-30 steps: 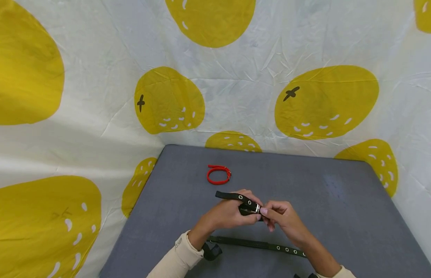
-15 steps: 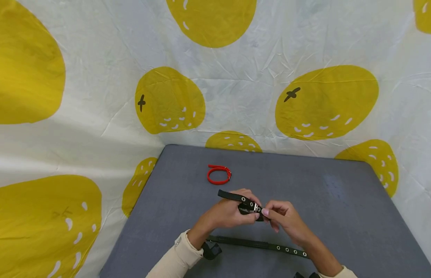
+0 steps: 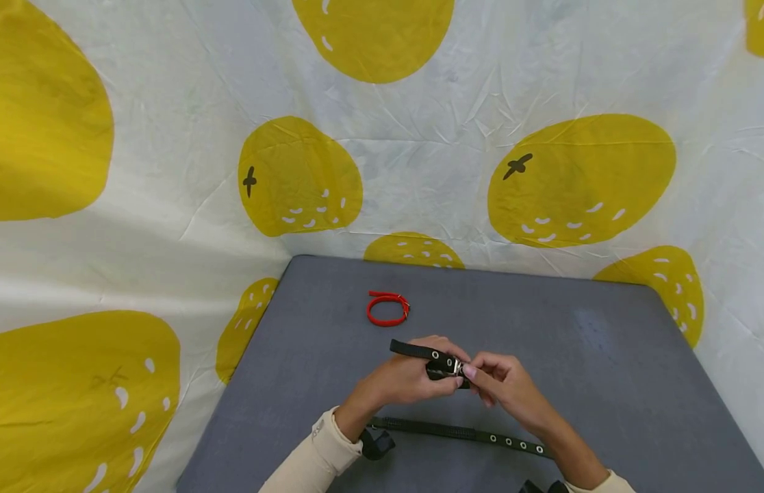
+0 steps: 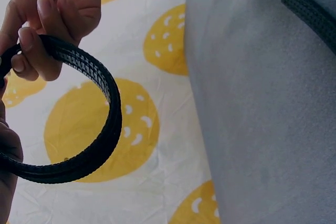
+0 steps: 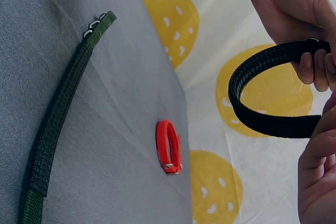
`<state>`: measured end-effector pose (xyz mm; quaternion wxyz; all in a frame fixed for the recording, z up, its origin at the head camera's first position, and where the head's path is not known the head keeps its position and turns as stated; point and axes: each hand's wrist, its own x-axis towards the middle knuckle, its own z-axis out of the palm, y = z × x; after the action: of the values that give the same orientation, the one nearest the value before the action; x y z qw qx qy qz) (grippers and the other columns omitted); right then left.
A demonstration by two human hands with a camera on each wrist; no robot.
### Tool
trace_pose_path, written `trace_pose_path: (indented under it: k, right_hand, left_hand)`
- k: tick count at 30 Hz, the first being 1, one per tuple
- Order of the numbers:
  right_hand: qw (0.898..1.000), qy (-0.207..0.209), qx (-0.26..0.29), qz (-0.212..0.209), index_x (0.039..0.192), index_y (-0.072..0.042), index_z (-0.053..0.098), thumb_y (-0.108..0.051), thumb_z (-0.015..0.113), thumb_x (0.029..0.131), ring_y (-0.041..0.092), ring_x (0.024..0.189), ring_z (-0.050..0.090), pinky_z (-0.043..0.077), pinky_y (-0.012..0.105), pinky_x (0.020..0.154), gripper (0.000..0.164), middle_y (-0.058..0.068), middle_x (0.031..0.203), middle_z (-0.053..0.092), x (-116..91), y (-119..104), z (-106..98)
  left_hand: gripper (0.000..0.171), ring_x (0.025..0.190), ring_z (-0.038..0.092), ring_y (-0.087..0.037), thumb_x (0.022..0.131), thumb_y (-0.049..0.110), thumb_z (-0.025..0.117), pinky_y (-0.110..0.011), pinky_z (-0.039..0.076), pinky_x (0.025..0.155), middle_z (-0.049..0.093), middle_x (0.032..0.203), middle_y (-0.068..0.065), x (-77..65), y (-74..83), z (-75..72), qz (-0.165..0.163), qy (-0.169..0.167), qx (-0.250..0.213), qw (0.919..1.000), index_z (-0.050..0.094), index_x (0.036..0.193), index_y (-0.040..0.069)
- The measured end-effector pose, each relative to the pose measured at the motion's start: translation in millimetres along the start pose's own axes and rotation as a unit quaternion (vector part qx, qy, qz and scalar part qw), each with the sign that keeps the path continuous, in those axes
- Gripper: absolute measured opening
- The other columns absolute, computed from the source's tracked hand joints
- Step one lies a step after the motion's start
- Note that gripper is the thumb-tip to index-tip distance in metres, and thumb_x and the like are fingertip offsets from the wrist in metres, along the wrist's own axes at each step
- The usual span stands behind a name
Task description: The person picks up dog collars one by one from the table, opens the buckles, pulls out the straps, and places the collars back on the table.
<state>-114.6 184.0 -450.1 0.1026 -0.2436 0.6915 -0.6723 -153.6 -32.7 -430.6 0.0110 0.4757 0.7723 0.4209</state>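
A black collar [image 3: 413, 350] with metal eyelets is bent into a loop above the table, its free end sticking out to the left. My left hand [image 3: 406, 378] holds the loop beside the silver buckle [image 3: 458, 368]. With thumb and fingers, my right hand [image 3: 508, 387] pinches the strap at the buckle; the thumb partly covers that spot. In the left wrist view the collar's round loop [image 4: 113, 121] hangs between both hands, its textured inner side showing. The right wrist view shows the same loop [image 5: 273, 124], with my left hand [image 5: 294, 14] above and right hand [image 5: 320, 171] below.
A red collar [image 3: 387, 323], buckled in a ring, lies farther back on the grey table [image 3: 542, 329]. Stretched out beneath my forearms is a dark green collar [image 3: 443, 431] with eyelets. A white cloth [image 3: 419, 178] printed with yellow fruit hangs behind the table.
The black collar's free end has shifted slightly right. An eyelet that showed right of the buckle half a second ago is now hidden near my right thumb. Both hands keep their grip.
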Motion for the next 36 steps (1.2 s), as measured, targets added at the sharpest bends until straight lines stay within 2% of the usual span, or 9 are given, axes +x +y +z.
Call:
trace_pose_path:
  k: [4,9,19,28,36]
  right_hand:
    - [1.000,0.006,-0.003,0.006,0.085,0.000,0.059,-0.003,0.048,0.097,0.018,0.049,0.047,0.041,0.034,0.044,0.017,0.012,0.068,0.054,0.7,1.4,-0.4]
    - [1.000,-0.013,0.014,-0.003,0.085,-0.001,0.058,-0.001,0.046,0.098,0.019,0.053,0.052,0.045,0.034,0.047,0.018,0.017,0.071,0.053,0.4,0.6,-1.0]
    - [0.998,-0.041,0.037,-0.020,0.086,0.000,0.056,0.002,0.041,0.099,0.032,0.056,0.050,0.048,0.034,0.051,0.020,0.017,0.070,0.052,-1.6,-1.3,0.1]
    - [0.998,-0.039,0.036,-0.036,0.082,0.002,0.054,0.004,0.040,0.098,0.031,0.057,0.051,0.046,0.033,0.049,0.021,0.021,0.071,0.049,-3.4,4.9,-2.5]
    - [0.997,-0.036,0.053,-0.053,0.078,0.003,0.049,0.006,0.038,0.097,0.031,0.057,0.050,0.045,0.033,0.048,0.022,0.019,0.069,0.046,-3.5,6.5,-3.6]
  left_hand:
    - [0.020,0.078,0.049,0.002,0.088,0.019,0.064,-0.013,0.044,0.069,0.057,0.092,0.014,0.4,-1.5,0.0,0.002,0.002,0.004,1.0000,0.063,0.107,0.021]
    - [0.017,0.078,0.048,0.002,0.089,0.022,0.064,-0.013,0.043,0.070,0.057,0.091,0.014,-0.5,-2.5,0.2,0.009,0.001,0.008,0.9999,0.063,0.106,0.021]
    - [0.017,0.076,0.048,0.002,0.090,0.023,0.063,-0.014,0.044,0.068,0.057,0.090,0.014,-3.0,-2.1,0.2,0.011,-0.004,-0.008,0.9999,0.064,0.107,0.023]
    - [0.018,0.077,0.049,0.001,0.091,0.024,0.063,-0.015,0.045,0.068,0.058,0.092,0.013,-4.3,-0.2,0.3,0.013,-0.004,-0.017,0.9998,0.063,0.108,0.023]
    - [0.018,0.076,0.050,-0.001,0.091,0.021,0.063,-0.017,0.047,0.066,0.057,0.092,0.009,-6.0,-0.6,1.6,0.001,0.000,-0.057,0.9984,0.062,0.109,0.019]
